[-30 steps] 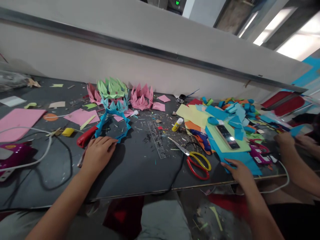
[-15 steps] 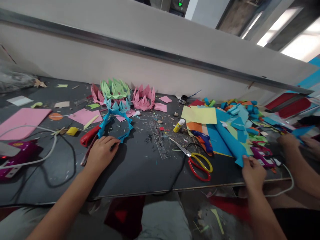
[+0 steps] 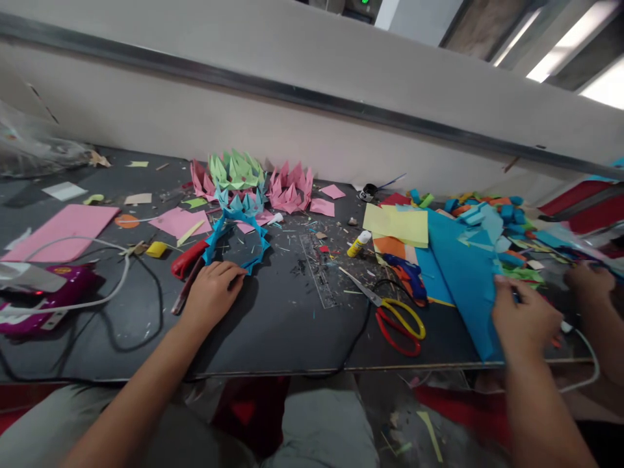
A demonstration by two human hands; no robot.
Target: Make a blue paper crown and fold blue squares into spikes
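Note:
My left hand (image 3: 217,286) rests on the dark table, its curled fingers closed on the near edge of a ring of folded blue paper (image 3: 264,246). Beside that wrist lie a red-handled tool (image 3: 188,259) and a dark strip. At the right, my right hand (image 3: 524,315) grips the edge of a large blue paper sheet (image 3: 463,279), whose corner reaches the table's front edge. Its fingertips are partly hidden. Between my hands lie scissors (image 3: 397,318) with red and yellow handles, a yellow glue stick (image 3: 359,243) and a clear ruler (image 3: 316,270).
Green (image 3: 236,170) and pink folded-paper crowns (image 3: 291,188) stand near the wall. A purple device (image 3: 53,299) with cables sits at left. A blue glue gun (image 3: 407,276) lies near yellow sheets (image 3: 397,224). Coloured paper rolls (image 3: 509,211) lie farther right, near another person's hand (image 3: 589,279).
My right hand has drawn the blue sheet's edge rightward and toward me. The sheet, curled before, now spreads flatter over the scraps. My left hand stays at the ring; the view has shifted slightly.

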